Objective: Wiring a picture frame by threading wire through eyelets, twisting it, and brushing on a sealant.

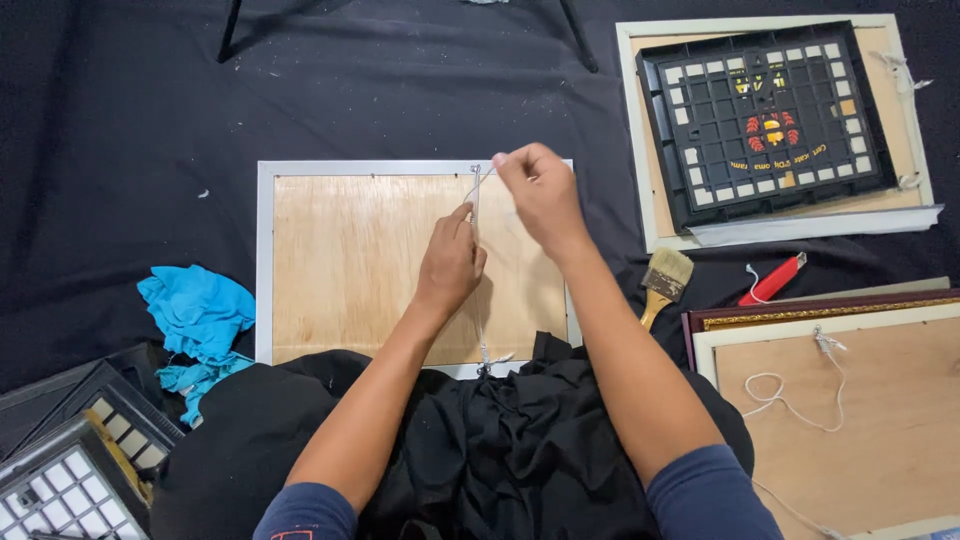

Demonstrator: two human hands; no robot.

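Head view, string [477, 262]: thin white cord on the frame back [340, 260], long axis from 12 to 6 o'clock.
Right hand [540, 190]: at the cord's 12 o'clock end, fingers pinched on it.
Left hand [450, 262]: just at 9 o'clock of mid-cord, fingertips closed on it.
Brush [664, 282]: well apart at 3 o'clock.

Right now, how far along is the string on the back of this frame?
Done: the string looks fixed at the bottom edge of the silver frame. In hand: the right hand pulls its end at the top fastener, while the left hand pinches it. Left: the top knot looks unfinished.
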